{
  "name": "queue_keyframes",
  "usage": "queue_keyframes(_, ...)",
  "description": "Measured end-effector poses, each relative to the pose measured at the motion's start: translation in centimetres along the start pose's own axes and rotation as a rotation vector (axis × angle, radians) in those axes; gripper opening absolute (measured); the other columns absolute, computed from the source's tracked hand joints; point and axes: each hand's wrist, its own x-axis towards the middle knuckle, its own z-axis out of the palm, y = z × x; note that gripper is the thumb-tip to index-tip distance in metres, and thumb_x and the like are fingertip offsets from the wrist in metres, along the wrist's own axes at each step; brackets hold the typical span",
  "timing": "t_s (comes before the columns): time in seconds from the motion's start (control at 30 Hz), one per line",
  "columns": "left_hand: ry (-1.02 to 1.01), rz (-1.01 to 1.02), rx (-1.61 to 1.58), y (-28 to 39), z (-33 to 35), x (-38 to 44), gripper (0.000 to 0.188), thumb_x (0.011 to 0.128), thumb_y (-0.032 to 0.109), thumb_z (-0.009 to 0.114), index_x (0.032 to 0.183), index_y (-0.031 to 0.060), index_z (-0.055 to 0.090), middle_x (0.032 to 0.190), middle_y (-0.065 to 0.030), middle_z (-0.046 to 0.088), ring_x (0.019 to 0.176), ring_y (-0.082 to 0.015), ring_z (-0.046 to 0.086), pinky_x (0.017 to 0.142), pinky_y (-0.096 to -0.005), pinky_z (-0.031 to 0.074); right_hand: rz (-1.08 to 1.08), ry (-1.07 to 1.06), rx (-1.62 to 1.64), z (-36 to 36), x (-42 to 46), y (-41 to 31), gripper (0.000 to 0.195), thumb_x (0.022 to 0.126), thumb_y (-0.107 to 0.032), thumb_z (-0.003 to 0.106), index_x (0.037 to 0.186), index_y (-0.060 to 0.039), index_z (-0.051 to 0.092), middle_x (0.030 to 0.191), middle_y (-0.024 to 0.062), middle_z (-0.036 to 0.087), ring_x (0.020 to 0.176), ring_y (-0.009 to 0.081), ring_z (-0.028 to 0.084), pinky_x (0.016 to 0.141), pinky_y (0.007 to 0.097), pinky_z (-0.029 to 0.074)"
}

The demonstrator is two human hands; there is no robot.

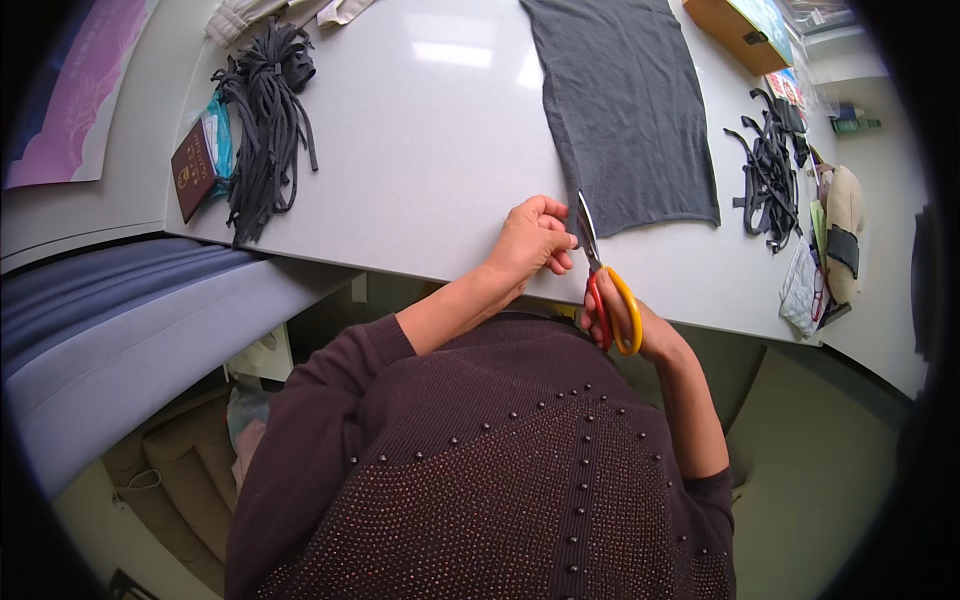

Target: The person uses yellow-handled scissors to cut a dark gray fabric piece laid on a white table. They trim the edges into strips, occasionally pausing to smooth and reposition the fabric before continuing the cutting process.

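Note:
A dark grey piece of fabric lies spread on the white table. My left hand pinches the fabric's near left corner between thumb and fingers. In my right hand is a pair of scissors with one red and one yellow handle loop. The blades point away from me and lie at the fabric's left edge, close to my left fingertips. Whether the blades are parted is hard to tell.
Bundled dark grey fabric strips lie at the left beside a dark red booklet. Loose dark straps lie at the right, near a folded white cloth. A cardboard box stands at the back right. The table's near edge runs below my hands.

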Motion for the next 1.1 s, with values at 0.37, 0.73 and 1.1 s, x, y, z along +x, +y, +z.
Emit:
queue_keyframes(0.37,-0.013,-0.003,0.004,-0.3,-0.1,0.2,0.034,0.086,-0.003,0.065,0.116,-0.0041,0.048,0.078,-0.0051,0.06,0.059,-0.0135,0.064,0.051,-0.0232,0.053,-0.044,0.031,0.022,0.1,0.2,0.2,0.051,0.103,-0.059,0.029,0.092,-0.0128,0.047,0.074,0.0032,0.056,0.057,0.011,0.05,0.055,0.0258,0.044)
queue_keyframes(0.73,-0.023,0.013,-0.023,-0.7,-0.2,0.4,0.035,0.085,-0.002,0.066,0.116,-0.0035,0.049,0.078,-0.0056,0.06,0.058,-0.0134,0.062,0.05,-0.0239,0.052,-0.012,0.08,-0.019,-0.4,2.6,-2.5,0.064,0.092,-0.075,0.038,0.088,-0.0124,0.049,0.075,0.0023,0.056,0.058,0.011,0.052,0.055,0.0254,0.045)
queue_keyframes(1.1,-0.034,0.012,-0.016,-0.2,-0.1,0.0,0.035,0.085,-0.002,0.064,0.116,-0.0053,0.049,0.078,-0.0058,0.06,0.06,-0.0131,0.062,0.051,-0.024,0.051,-0.02,0.127,-0.069,0.3,1.8,-2.7,0.069,0.089,-0.078,0.038,0.088,-0.0106,0.049,0.074,0.0017,0.053,0.055,0.0101,0.05,0.053,0.0251,0.045)
